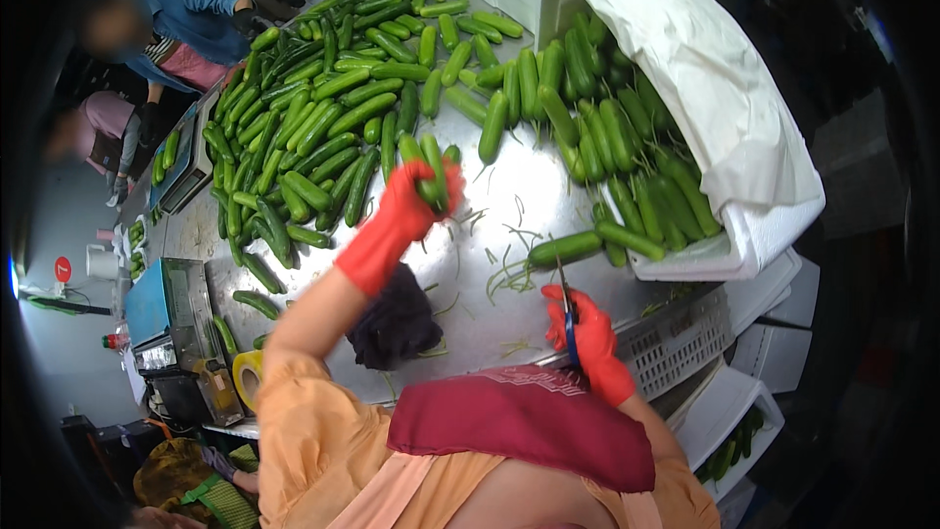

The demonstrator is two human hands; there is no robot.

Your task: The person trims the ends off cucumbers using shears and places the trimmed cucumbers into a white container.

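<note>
My left hand, in a red rubber glove, grips a few cucumbers above the metal table. In my right hand, gloved the same way, is a pair of scissors with blue handles, blades pointing away from me. Just beyond the blade tips lies a single cucumber. Cut green stems are scattered between my hands. A large heap of cucumbers spreads past my left hand. To the right, a white foam box resting on its side holds many more.
A dark cloth lies below my left forearm. Weighing scales and a roll of yellow tape stand at the left. A plastic crate sits below the table's right edge. Co-workers stand along the far left side.
</note>
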